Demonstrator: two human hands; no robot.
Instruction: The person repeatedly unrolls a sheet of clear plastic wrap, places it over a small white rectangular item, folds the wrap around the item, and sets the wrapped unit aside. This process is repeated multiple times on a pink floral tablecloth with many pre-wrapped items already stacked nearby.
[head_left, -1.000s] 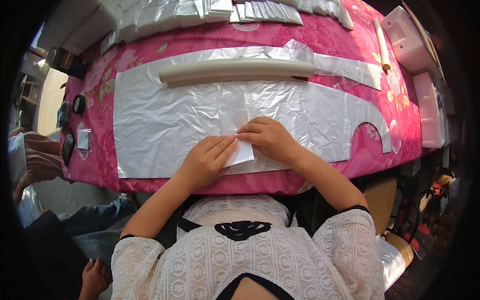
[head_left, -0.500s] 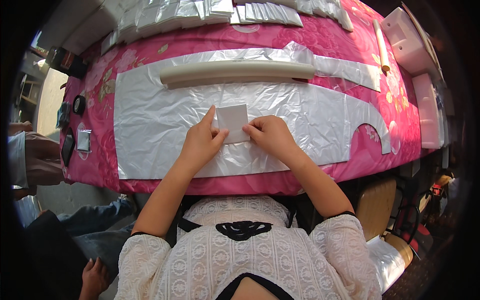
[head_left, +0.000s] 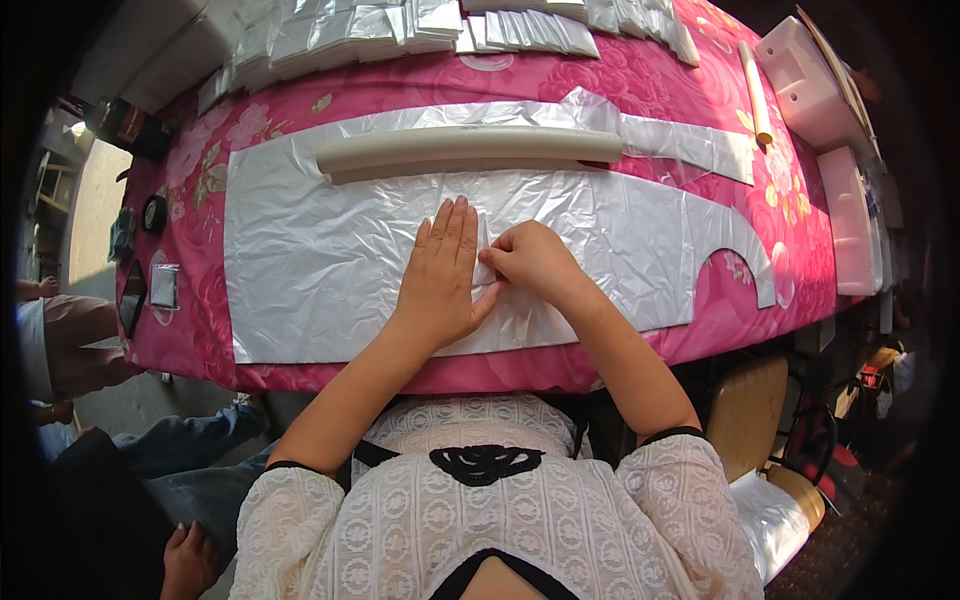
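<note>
A white plastic bag (head_left: 300,270) with handle-like strips at its right end lies flat and creased in front of me. On it sits a small folded square of white plastic (head_left: 482,228), mostly hidden under my left hand (head_left: 437,275). That hand lies flat on the square, its fingers stretched forward and its thumb pointing to the right. At the square's right edge, my right hand (head_left: 535,262) is closed in a pinch, thumb against forefinger. A long pale tube (head_left: 470,150) rests across the upper part of the bag.
A pink floral cloth (head_left: 400,82) covers the table. Rows of folded white packets (head_left: 350,35) line its far side. A thin tube (head_left: 757,95) and white foam boxes (head_left: 845,220) are at the right. On the left are a tape roll (head_left: 155,213), a small packet (head_left: 164,287) and a seated person (head_left: 190,450).
My left hand has turned from holding the square's left side to lying flat over it. My right hand stays pinched at the right edge, slightly lower and further left.
</note>
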